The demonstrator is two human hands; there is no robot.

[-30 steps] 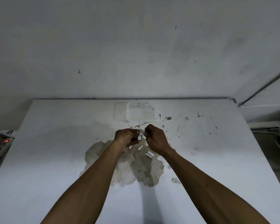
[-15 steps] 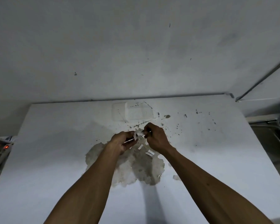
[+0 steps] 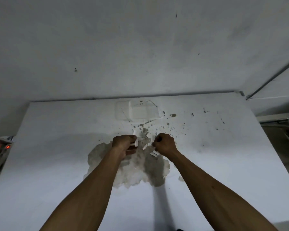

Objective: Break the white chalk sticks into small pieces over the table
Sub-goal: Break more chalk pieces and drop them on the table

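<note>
Above the worn patch point(image 3: 137, 167) at mid-table point(image 3: 57, 147), chalk sticks point(image 3: 135, 142) are gripped in the curled left hand point(image 3: 123, 142); a piece seems pinched in the right hand point(image 3: 164, 143). Broken pieces point(image 3: 154, 153) lie between; wide bare margins surround.

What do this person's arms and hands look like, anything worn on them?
Both forearms are bare up to the frame edge: no sleeves, gloves, watch or bands show. The left hand and right hand carry no visible rings, though the curled fingers are partly hidden.
</note>
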